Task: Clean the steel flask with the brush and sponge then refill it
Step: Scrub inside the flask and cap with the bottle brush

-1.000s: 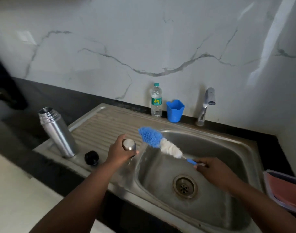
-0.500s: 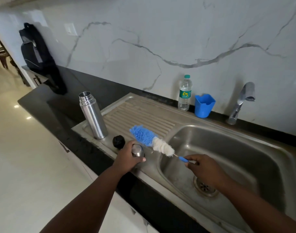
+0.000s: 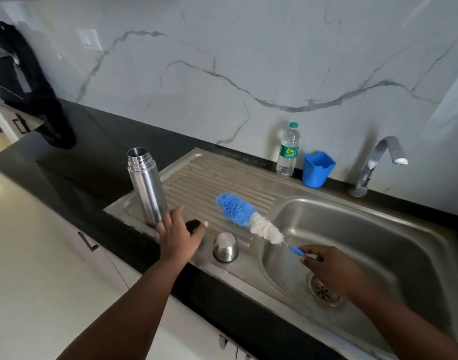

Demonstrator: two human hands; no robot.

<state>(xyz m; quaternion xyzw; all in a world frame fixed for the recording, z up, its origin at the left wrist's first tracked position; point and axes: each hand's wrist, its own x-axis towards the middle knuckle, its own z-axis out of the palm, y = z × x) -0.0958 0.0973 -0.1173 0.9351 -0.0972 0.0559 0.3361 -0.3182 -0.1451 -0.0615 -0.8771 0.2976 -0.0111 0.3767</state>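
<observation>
Flask (image 3: 146, 188) stands uncapped, unscrubbed; left hand (image 3: 179, 236) reaches, fingers spread and empty; right hand (image 3: 331, 271) pinches brush (image 3: 248, 219)

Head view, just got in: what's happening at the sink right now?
A person stands at the steel sink. The right hand pinches the handle of the blue and white bottle brush, held over the drainboard. The left hand is open, reaching toward the uncapped steel flask standing upright on the drainboard. The steel cup lid sits upside down nearby, the black stopper partly behind the left hand.
</observation>
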